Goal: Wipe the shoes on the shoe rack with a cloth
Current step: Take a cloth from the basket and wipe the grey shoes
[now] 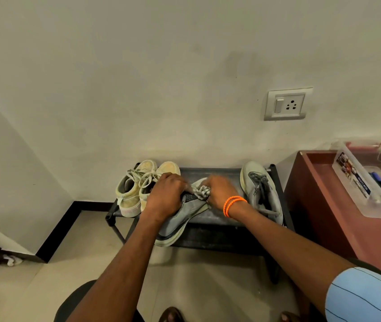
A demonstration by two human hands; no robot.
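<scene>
A low black shoe rack (217, 174) stands against the wall. My left hand (166, 194) grips a grey sneaker (180, 219) around its opening; the shoe lies tilted over the rack's front edge. My right hand (219, 190), with orange bands on the wrist, pinches a crumpled grey-white cloth (202, 191) against the shoe's upper. The matching grey sneaker (261, 191) lies at the rack's right end. A pair of yellowish high-top shoes (136, 191) stands at the left end.
A reddish-brown cabinet (329, 205) stands right of the rack, with a clear plastic box (368, 182) of small items on top. A wall socket (287, 104) sits above. A wall corner with black skirting (64, 224) lies left. A white rag (14, 260) lies on the floor.
</scene>
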